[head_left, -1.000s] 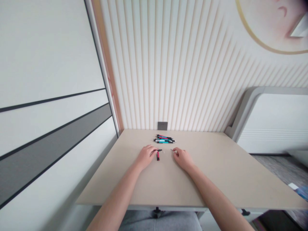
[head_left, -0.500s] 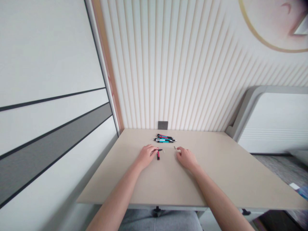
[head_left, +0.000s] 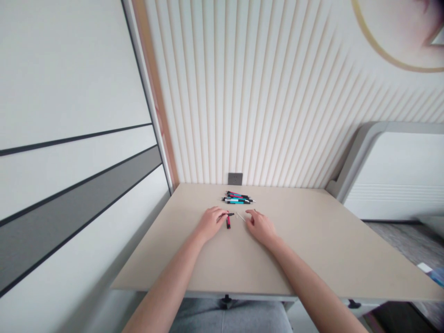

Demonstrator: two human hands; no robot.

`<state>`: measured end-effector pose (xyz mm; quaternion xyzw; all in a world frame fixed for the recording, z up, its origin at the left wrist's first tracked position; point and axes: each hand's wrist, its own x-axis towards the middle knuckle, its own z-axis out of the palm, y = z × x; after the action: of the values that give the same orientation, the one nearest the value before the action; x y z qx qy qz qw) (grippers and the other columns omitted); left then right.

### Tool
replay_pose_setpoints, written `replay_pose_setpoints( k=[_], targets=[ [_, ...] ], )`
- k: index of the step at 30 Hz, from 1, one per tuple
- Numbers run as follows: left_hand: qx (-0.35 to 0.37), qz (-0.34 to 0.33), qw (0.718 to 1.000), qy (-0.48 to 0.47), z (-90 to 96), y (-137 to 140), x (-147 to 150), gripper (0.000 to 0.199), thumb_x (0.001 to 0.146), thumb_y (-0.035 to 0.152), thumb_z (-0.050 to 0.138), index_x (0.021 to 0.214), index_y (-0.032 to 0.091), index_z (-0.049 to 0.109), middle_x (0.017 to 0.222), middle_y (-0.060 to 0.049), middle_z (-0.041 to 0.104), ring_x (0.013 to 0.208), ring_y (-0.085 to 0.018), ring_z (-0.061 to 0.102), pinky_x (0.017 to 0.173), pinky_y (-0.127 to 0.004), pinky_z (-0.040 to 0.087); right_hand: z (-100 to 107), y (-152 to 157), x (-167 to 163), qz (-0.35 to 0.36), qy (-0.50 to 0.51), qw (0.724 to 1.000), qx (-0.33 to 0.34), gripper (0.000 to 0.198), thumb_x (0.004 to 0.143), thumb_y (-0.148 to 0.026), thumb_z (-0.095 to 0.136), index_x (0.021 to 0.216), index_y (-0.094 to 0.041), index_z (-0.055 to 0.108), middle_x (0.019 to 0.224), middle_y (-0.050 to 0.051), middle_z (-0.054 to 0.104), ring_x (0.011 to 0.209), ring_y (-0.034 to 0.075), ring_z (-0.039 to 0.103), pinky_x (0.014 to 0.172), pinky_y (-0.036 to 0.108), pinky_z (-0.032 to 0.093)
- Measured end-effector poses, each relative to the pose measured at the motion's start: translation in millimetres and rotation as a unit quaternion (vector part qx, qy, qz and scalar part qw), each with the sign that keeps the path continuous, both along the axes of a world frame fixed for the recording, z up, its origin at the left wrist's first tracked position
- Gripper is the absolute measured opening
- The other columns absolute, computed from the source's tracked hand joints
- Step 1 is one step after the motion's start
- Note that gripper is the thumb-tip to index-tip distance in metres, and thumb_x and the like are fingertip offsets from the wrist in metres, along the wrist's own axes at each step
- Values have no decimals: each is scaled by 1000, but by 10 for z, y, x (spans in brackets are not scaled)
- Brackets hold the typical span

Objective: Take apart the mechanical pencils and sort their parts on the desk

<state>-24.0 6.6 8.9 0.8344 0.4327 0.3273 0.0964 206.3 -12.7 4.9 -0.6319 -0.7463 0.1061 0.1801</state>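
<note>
My left hand (head_left: 212, 222) is closed on a short black pen part (head_left: 230, 214), pinched at the fingertips and pointing right. Just below it a red and black pen barrel (head_left: 228, 223) lies on the table, close to those fingers. To the right, my right hand (head_left: 261, 227) has its thumb and fingers closed around the lower end of a thin, pale pen refill (head_left: 242, 217). The refill slants up and left toward the black part, with a gap between them. A tiny pale piece near the refill's tip is too small to name.
Several pens (head_left: 238, 198) in red, blue, white and black lie in a loose pile behind my hands on the beige table (head_left: 312, 249). A dark wall socket (head_left: 235, 178) sits above the back edge. A white cabinet (head_left: 86, 208) stands at the left.
My right hand has moved left, toward my left hand, and the pale refill now shows at its fingers. The left hand keeps its place with the black part.
</note>
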Motion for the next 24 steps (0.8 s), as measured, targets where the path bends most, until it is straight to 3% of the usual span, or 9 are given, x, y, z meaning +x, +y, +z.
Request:
replay_pose_setpoints(
  k=[9, 19, 24],
  targets=[
    [8, -4, 1000, -7, -19, 10, -2, 18, 92, 26, 52, 95, 21, 69, 98, -5, 70, 93, -20, 63, 85, -33, 47, -9, 7, -93, 2, -56, 998, -25, 39, 90, -22, 40, 126, -26, 56, 110, 7, 70, 98, 22, 64, 77, 29, 40],
    [13, -7, 1000, -2, -28, 11, -5, 17, 92, 26, 53, 94, 21, 69, 98, -5, 70, 92, -20, 63, 83, -33, 46, -36, -21, -36, 32, -26, 999, 4, 34, 91, -25, 43, 120, -27, 59, 103, 5, 71, 92, 21, 66, 75, 28, 41],
    [8, -6, 1000, 2, -33, 16, -3, 19, 92, 27, 53, 95, 20, 70, 96, -6, 70, 89, -19, 63, 80, -32, 46, -64, 151, 134, -70, -8, 995, 69, 32, 95, -28, 37, 116, -25, 61, 110, 6, 66, 90, 19, 64, 73, 27, 41]
  ],
)
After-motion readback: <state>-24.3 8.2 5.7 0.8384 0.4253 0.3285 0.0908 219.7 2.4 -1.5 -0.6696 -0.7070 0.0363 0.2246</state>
